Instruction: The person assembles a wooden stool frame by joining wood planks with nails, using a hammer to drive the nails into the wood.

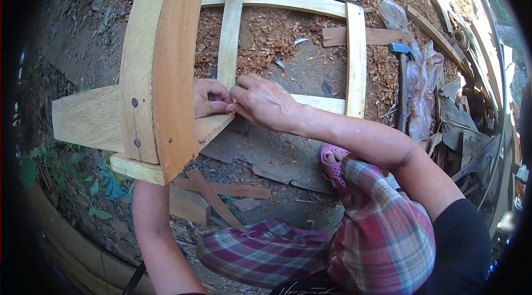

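My left hand (210, 98) reaches up behind a thick wooden post (178, 67), its thumb and forefinger curled together. My right hand (265, 102) meets it from the right, with the fingers pinched. The fingertips of both come together at a corner of the wooden frame, and whatever lies between them is too small to make out. Just under them is the end of a short wooden rail (213, 127), with a pale slat (230, 40) running away above. Dark nail heads show in the pale board (139, 73) fixed along the post.
A hammer (403, 81) with a blue head lies right of the frame's far crosspiece (356, 59), beside crumpled plastic (425, 92). Wood offcuts (221, 188) lie below the post. Wood chips cover the ground, and scrap boards (463, 128) pile up at the right.
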Action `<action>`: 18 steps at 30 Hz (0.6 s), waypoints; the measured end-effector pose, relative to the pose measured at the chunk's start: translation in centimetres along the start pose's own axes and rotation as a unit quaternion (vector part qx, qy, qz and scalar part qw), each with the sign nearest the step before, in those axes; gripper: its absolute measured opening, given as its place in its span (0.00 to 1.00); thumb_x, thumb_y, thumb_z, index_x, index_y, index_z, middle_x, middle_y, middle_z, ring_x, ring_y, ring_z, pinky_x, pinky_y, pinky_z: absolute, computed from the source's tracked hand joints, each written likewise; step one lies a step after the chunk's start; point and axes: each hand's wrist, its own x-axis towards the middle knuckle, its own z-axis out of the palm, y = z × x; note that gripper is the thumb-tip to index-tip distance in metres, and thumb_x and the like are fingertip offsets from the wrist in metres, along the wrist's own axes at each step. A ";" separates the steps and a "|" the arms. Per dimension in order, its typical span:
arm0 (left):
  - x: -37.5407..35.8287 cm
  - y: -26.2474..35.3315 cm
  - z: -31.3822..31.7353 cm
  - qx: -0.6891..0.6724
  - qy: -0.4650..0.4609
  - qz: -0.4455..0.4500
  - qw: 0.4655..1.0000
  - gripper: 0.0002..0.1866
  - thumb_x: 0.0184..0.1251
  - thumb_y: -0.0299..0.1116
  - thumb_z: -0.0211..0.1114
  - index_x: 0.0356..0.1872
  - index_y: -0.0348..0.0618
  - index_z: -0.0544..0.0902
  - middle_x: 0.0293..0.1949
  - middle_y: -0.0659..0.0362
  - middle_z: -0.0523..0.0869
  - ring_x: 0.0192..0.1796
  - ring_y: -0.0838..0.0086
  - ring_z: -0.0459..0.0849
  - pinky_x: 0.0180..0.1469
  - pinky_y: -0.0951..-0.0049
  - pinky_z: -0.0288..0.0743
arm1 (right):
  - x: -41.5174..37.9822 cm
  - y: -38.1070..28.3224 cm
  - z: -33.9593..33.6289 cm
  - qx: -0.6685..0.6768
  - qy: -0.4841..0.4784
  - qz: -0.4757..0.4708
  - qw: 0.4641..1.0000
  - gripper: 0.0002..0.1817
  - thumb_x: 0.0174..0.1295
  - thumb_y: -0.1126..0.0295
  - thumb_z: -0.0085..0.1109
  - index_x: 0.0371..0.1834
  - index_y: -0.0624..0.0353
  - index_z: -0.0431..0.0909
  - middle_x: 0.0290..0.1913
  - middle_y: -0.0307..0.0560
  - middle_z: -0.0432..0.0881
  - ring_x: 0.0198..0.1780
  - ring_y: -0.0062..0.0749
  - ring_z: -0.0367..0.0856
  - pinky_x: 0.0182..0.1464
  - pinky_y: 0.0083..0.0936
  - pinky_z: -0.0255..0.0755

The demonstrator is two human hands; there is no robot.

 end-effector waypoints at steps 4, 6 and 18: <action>0.2 -0.7 -0.1 -0.021 -0.011 0.021 1.000 0.05 0.55 0.20 0.73 0.33 0.38 0.87 0.33 0.62 0.84 0.36 0.81 0.83 0.40 0.79 0.77 | -4.8 3.3 -5.5 0.062 0.125 0.140 0.980 0.08 0.67 0.68 0.61 0.44 0.60 0.80 0.35 0.45 0.78 0.28 0.26 0.78 0.30 0.25 0.76; 0.2 -0.6 -0.1 -0.012 -0.008 0.028 0.999 0.05 0.54 0.20 0.74 0.32 0.39 0.88 0.33 0.62 0.84 0.36 0.80 0.83 0.40 0.79 0.77 | -9.0 6.2 -9.1 -0.001 0.156 0.266 0.951 0.08 0.68 0.68 0.60 0.44 0.61 0.79 0.36 0.46 0.79 0.31 0.28 0.79 0.35 0.26 0.77; 0.3 -1.3 -0.3 -0.030 -0.013 0.056 0.998 0.05 0.53 0.20 0.74 0.29 0.42 0.87 0.32 0.63 0.80 0.37 0.79 0.80 0.41 0.78 0.73 | -27.8 21.4 -12.9 -0.281 0.215 0.540 0.764 0.27 0.58 0.55 0.67 0.52 0.63 0.71 0.50 0.62 0.78 0.54 0.57 0.74 0.57 0.46 0.68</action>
